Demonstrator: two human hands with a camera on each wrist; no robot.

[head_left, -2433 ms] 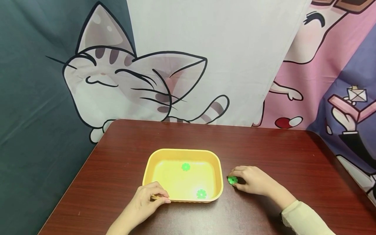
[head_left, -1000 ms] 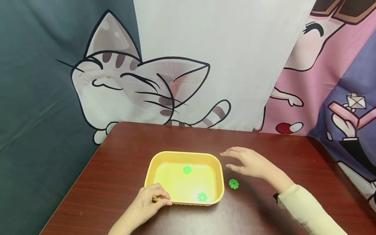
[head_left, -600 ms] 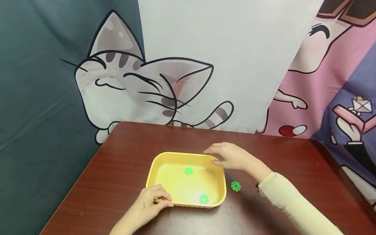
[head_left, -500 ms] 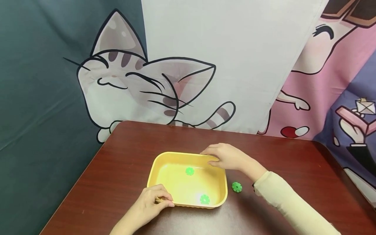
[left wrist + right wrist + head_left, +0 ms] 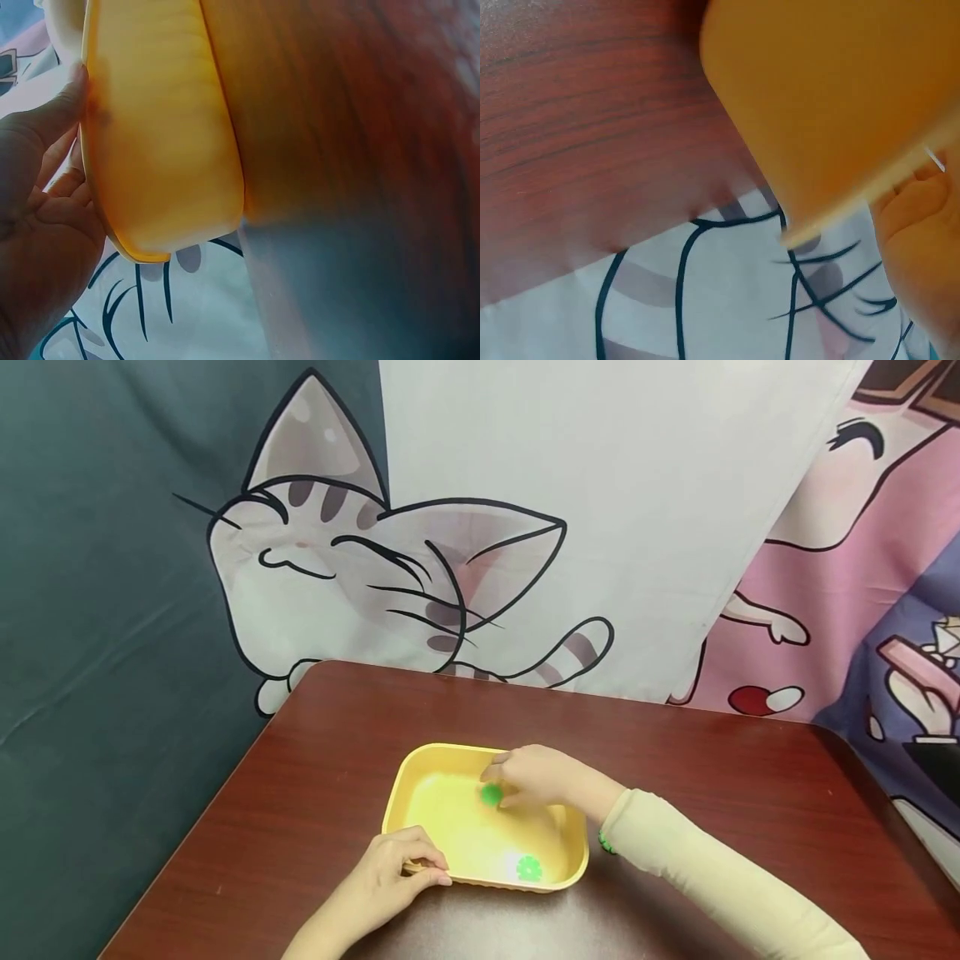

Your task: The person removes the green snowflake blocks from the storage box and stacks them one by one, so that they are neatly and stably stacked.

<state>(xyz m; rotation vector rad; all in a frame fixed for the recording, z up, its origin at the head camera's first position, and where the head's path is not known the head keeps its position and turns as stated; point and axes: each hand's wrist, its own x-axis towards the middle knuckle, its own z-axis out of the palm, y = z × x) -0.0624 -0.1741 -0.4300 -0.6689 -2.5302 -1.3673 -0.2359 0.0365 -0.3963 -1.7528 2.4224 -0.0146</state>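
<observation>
A yellow tray (image 5: pixel 442 872) stands on the table. At its near left corner, my left hand (image 5: pixel 393 870) pinches the rim between thumb and fingers; the left wrist view shows this hand (image 5: pixel 56 180) at the tray wall (image 5: pixel 157 127). Over the tray's right side, my right hand (image 5: pixel 536 777) reaches in, thumb and fingers around a green notched plastic disc (image 5: pixel 491 794) that looks blurred. A second green disc (image 5: pixel 529 868) lies in the tray's near right corner. Partly hidden by the right sleeve, another green disc (image 5: pixel 606 842) lies on the table outside the tray.
The dark red-brown table (image 5: pixel 315 777) extends around the tray. Behind it hangs a cloth with a cartoon cat (image 5: pixel 300 568), and a pink and blue patterned cloth (image 5: pixel 810 635) hangs at the right.
My right hand left the disc outside the tray, rose, then moved left and down to the far disc inside. The left hand keeps its hold on the rim. The head view has shifted slightly.
</observation>
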